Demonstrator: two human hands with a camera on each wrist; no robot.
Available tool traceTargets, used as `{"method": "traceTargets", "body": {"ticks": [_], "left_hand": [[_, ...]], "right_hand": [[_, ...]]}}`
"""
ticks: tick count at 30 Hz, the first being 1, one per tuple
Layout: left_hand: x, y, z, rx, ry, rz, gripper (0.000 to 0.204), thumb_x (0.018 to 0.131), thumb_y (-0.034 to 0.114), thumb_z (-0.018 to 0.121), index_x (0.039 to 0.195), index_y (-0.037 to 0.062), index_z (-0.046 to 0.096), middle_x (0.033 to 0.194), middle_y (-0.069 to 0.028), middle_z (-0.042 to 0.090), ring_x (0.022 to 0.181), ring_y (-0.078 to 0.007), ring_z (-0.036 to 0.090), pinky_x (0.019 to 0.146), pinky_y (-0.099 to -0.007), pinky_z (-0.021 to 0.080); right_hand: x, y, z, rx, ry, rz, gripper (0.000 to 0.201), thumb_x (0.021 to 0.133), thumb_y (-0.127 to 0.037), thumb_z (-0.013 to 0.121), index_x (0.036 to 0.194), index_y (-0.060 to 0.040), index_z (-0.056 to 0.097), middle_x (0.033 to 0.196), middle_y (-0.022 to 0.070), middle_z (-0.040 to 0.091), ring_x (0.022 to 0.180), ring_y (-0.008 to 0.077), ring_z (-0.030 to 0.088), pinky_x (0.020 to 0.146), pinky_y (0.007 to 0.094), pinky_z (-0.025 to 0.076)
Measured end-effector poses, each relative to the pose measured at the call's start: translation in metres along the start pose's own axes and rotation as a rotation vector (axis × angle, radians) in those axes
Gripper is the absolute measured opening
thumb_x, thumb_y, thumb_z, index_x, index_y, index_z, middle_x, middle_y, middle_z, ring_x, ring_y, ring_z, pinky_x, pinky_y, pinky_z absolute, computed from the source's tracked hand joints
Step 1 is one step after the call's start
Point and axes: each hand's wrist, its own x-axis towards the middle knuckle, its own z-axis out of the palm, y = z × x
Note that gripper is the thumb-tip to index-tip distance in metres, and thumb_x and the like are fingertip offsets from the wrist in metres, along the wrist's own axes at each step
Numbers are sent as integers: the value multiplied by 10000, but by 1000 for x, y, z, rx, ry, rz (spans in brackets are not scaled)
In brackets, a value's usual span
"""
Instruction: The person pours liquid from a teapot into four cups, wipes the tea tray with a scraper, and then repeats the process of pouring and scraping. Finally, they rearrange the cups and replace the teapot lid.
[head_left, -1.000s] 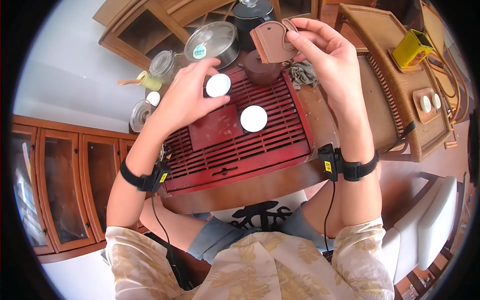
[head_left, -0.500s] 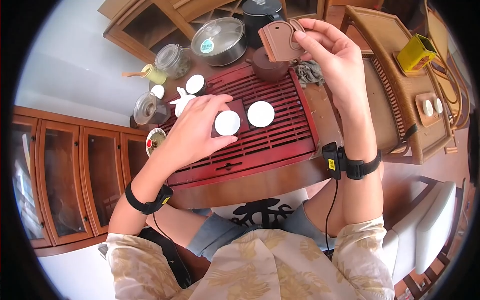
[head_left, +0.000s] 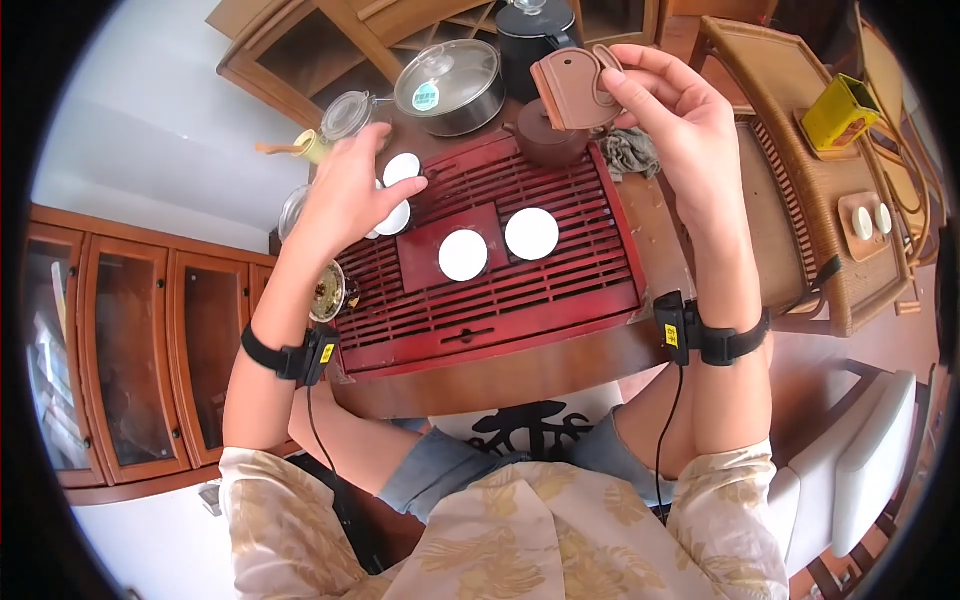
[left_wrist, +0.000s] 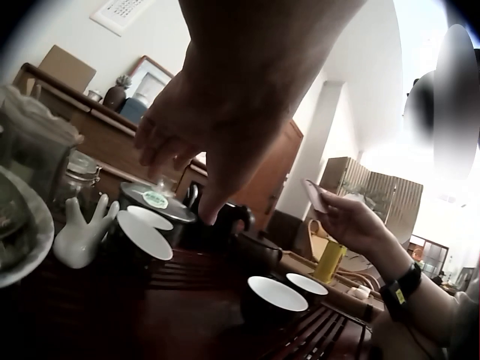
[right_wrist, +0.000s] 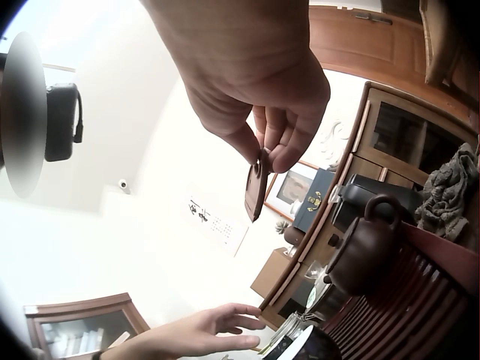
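My right hand pinches a flat brown teapot-shaped coaster by its handle end, raised above the far right of the red slatted tea tray. My left hand is over the tray's left side, fingers spread and thumb apart, holding nothing. Close by it are a cup, white inside, and a second cup, partly covered by the hand in the head view. Two more cups, one on the tray's raised panel and one right of it, sit side by side. In the left wrist view their outsides look dark.
A dark brown teapot stands at the tray's far right corner, by a grey cloth. Behind are a lidded pot, a black kettle and a glass jar. A white pronged ornament is at the left.
My left hand brought a cup toward me, set it beside the other one on the tray and let go, then moved back left to the far cups. The right hand still holds the coaster up.
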Motion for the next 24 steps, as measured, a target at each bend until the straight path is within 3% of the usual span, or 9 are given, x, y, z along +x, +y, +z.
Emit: {"method": "traceTargets", "body": {"ticks": [3,6,9,12,15,18,21,22,24], "left_hand": [[9,3,9,-104,-127,-135,788,901,355,914,1523,12,573,1306,-227,764,1188,-380,740,1016,-471,577],[13,-4,21,-45,-88,-131,783,893,329,916,1520,9,573,1268,-211,775,1163,-381,747,1006,-462,584],[16,-3,21,-117,-105,-142,797,855,282,939,1494,-28,576,1244,-274,767,1190,-449,731,1042,-501,573],[18,5,16,-140,-87,-141,792,854,296,937,1485,-24,581,1232,-261,772,1170,-441,738,1029,-490,580],[18,37,-3,-177,-128,-129,803,846,334,933,1477,-19,586,1216,-242,777,1151,-437,746,1011,-481,589],[16,65,-11,-326,-269,-134,830,833,374,929,1484,-10,585,1209,-235,777,1187,-433,726,1035,-490,573],[13,75,2,-268,-235,-52,848,823,386,926,1494,0,580,1227,-234,772,1236,-441,689,1075,-507,547],[11,73,11,-221,-151,41,840,843,373,918,1493,-35,577,1084,-197,783,1025,-353,765,923,-429,598],[9,74,16,-208,-185,27,842,842,374,918,1495,-34,577,1121,-210,777,1056,-360,758,942,-435,596]], "right_hand": [[1,0,-1,-23,5,-4,422,1019,-173,839,1373,28,728,1141,51,832,980,57,714,837,229,540],[0,-2,-1,-3,9,-5,422,1019,-176,840,1373,24,730,1138,50,832,990,60,719,837,232,543],[1,-2,-2,-19,11,-12,423,1017,-179,842,1373,21,732,1136,51,832,994,62,723,837,235,546],[1,-4,-1,-30,10,-15,425,1016,-180,843,1374,20,733,1133,50,832,989,61,723,837,234,548],[1,-3,0,-9,35,-44,393,990,-163,840,1324,29,760,1004,32,825,926,77,735,841,253,601],[0,-4,0,-38,9,-16,416,1018,-171,839,1373,18,735,1121,47,832,987,61,722,838,233,549],[0,-2,1,-35,9,-8,413,1018,-165,836,1375,17,735,1116,46,831,984,61,722,838,232,551],[0,-1,1,-36,6,-10,413,1018,-163,836,1375,18,735,1116,45,831,983,61,722,837,230,551],[1,1,-1,-35,2,-13,412,1017,-159,835,1375,19,735,1116,45,830,980,62,723,835,228,552]]}}
